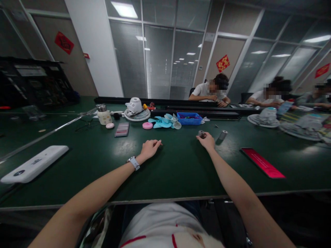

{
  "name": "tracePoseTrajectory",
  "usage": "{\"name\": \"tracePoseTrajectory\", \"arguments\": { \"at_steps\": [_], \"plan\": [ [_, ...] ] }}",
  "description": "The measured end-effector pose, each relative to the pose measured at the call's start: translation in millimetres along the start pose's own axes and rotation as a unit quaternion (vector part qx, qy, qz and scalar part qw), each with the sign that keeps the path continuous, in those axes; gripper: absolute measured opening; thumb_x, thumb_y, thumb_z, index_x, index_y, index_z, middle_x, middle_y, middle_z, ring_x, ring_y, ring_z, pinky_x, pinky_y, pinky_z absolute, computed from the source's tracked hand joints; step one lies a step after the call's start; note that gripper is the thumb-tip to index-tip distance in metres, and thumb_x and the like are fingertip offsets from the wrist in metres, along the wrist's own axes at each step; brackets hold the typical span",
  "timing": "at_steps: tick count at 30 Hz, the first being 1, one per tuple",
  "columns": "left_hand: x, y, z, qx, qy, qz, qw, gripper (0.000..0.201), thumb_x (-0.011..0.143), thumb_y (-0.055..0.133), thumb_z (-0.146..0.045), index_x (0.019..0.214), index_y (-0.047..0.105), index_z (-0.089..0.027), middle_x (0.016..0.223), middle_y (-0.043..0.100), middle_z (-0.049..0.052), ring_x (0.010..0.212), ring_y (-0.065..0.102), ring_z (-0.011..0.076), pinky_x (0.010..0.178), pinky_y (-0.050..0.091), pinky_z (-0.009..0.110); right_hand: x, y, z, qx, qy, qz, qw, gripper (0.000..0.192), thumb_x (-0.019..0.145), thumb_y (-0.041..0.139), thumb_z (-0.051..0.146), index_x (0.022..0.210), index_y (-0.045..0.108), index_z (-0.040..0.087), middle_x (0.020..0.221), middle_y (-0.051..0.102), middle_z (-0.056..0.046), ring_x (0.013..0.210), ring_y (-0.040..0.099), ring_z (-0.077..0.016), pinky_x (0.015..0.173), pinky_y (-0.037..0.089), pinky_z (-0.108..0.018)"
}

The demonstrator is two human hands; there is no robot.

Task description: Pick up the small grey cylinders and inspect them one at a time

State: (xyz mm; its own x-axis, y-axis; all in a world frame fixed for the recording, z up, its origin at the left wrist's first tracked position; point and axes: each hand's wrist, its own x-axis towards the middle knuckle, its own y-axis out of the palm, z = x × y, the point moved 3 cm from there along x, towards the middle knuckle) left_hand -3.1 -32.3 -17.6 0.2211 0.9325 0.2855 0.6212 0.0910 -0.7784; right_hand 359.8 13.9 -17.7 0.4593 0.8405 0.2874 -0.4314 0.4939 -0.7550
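The right hand [207,140] is curling its fingers [201,137] around a small dark cylindrical part [201,133], which is sitting at the fingertips, just above the table [181,168] or resting on it; which of the two cannot be told. The part is showing its round end face toward the camera, so its short axis is pointing roughly back at the near edge of the table. Just beside the hand, on its right, a second grey cylinder [222,135] is lying on its side, its long axis running from the near left toward the far right.

The left hand [150,147] is resting on the table with its fingers loosely bent under and holding nothing, a watch [133,162] sitting on the wrist.

Beyond both hands, toward the far edge, a blue tray [189,118] is standing next to light blue fan blades [165,122], a pink disc [147,125], a white fan [136,109] lying on its grille, and a small jar [103,115]. A red flat strip [262,162] is lying toward the right near corner, and a white flat device [34,163] toward the left near edge. Other people are sitting along the far side.
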Motion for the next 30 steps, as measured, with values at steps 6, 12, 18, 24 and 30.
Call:
{"name": "tracePoseTrajectory", "arguments": {
  "at_steps": [6,12,18,24,30],
  "plan": [
    [-0.7,-2.4,0.8,-0.064,-0.029,-0.057,0.996,0.045,0.094,0.038,-0.052,0.098,0.071,-0.021,0.085,0.071,0.004,0.078,0.063,0.0201,0.065,0.043,0.029,-6.1,-8.3,1.7,-0.024,0.0,-0.088,0.996,0.057,0.078,0.062,0.044,0.129,0.052,0.02,0.123,0.064,-0.015,0.116,0.055,-0.0329,0.096,0.041,-0.05],
    [0.0,-3.2,5.7,-0.121,-0.077,-0.128,0.981,0.042,0.094,0.041,-0.052,0.108,0.06,-0.017,0.09,0.068,0.007,0.078,0.063,0.0186,0.068,0.045,0.028,-55.1,-17.7,61.3,-0.021,-0.198,-0.143,0.969,0.07,0.087,0.05,0.048,0.146,0.033,0.014,0.153,0.034,-0.017,0.137,0.031,-0.0325,0.109,0.026,-0.051],
    [0.5,-2.6,10.1,-0.14,-0.094,-0.155,0.973,0.042,0.094,0.041,-0.053,0.111,0.056,-0.017,0.088,0.067,0.007,0.078,0.063,0.0193,0.071,0.046,0.031,-146.9,18.3,126.2,-0.014,-0.49,0.207,0.846,0.067,0.09,0.043,0.064,0.147,0.04,0.029,0.159,0.026,-0.004,0.147,0.015,-0.029,0.117,0.012,-0.052],
    [-0.4,-2.3,8.3,-0.14,-0.091,-0.15,0.975,0.042,0.094,0.041,-0.053,0.109,0.055,-0.017,0.09,0.067,0.007,0.079,0.063,0.0194,0.072,0.047,0.031,-168.0,27.1,134.3,-0.012,-0.488,0.303,0.819,0.066,0.093,0.033,0.067,0.146,0.043,0.029,0.157,0.031,-0.004,0.148,0.014,-0.0283,0.119,0.007,-0.054],
    [-1.2,-3.0,6.0,-0.138,-0.095,-0.14,0.976,0.041,0.094,0.04,-0.052,0.109,0.055,-0.017,0.09,0.067,0.007,0.079,0.064,0.0195,0.072,0.047,0.031,-162.2,25.9,134.9,-0.01,-0.477,0.317,0.819,0.068,0.093,0.034,0.067,0.147,0.041,0.027,0.156,0.033,-0.006,0.147,0.018,-0.0289,0.118,0.01,-0.055]
  ]
}}
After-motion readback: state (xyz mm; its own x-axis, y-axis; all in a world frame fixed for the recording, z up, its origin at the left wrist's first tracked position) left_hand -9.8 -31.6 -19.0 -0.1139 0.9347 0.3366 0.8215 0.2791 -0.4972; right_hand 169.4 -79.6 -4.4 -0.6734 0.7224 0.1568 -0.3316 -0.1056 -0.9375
